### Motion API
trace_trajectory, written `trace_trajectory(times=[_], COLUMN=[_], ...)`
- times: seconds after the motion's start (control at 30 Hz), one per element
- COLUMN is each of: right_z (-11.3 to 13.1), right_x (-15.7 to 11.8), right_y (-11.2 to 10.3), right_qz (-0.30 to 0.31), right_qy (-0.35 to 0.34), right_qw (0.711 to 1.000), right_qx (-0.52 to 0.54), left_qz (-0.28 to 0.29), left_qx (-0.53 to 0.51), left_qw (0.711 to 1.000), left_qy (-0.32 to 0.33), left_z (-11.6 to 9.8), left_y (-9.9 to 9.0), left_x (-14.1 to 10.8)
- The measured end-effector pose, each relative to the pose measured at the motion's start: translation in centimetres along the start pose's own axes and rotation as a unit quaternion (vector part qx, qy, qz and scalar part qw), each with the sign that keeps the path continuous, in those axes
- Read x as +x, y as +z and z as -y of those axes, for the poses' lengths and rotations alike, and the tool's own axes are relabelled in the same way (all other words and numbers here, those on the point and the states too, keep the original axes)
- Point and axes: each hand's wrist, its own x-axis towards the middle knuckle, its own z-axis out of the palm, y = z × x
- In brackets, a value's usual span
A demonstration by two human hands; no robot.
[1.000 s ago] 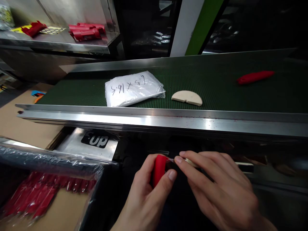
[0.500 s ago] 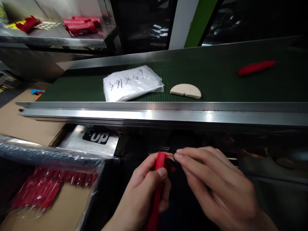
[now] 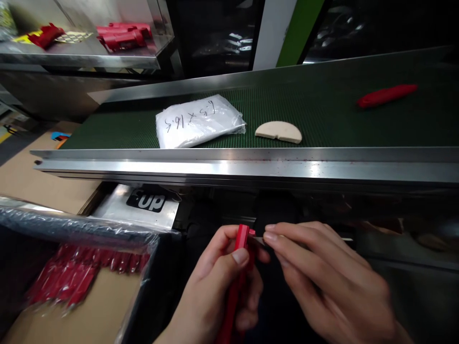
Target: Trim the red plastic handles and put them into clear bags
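My left hand (image 3: 222, 277) is closed round a long red plastic part (image 3: 242, 238), its thumb on the near face and its upper end pointing away from me. A small red nub sticks out at the right of that end. In my right hand (image 3: 322, 277), a small knife is pinched between thumb and fingers; its thin pointed blade (image 3: 257, 240) meets the part's right side near the top. The knife's handle is hidden by my fingers. Both hands are in front of the conveyor's near rail.
On the green conveyor belt (image 3: 308, 102) lie a white plastic packet (image 3: 201, 122) with handwriting, a beige half-round block (image 3: 278, 131) and another red part (image 3: 387, 95). A lined box (image 3: 114, 301) at left holds several bagged red parts. Red pieces (image 3: 124, 37) rest on a metal shelf.
The red part has turned slightly in my left hand, showing more of the nub. The blade sits a little lower against its side. The whole view has shifted slightly.
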Motion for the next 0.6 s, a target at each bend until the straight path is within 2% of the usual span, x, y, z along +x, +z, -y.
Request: trace_trajectory(times=[0.1,0.3,0.5,0.6], right_z=[0.02,-0.09,-0.09,-0.23], right_x=[-0.18,-0.44,-0.20,-0.31], right_y=[0.01,0.07,0.13,0.17], right_qz=[-0.006,-0.003,-0.015,-0.020], right_qy=[-0.003,-0.007,-0.002,-0.003], right_qw=[1.000,1.000,1.000,1.000], right_qx=[0.006,0.008,0.012,0.018], left_qz=[0.023,0.030,0.053,0.049], left_qx=[-0.016,-0.011,-0.039,-0.028], left_qw=[1.000,0.999,0.998,0.998], left_qy=[0.013,-0.028,0.001,-0.021], left_z=[0.20,-0.26,0.40,0.52], left_y=[-0.13,0.21,-0.04,-0.21], left_x=[-0.02,-0.27,0.27,0.37])
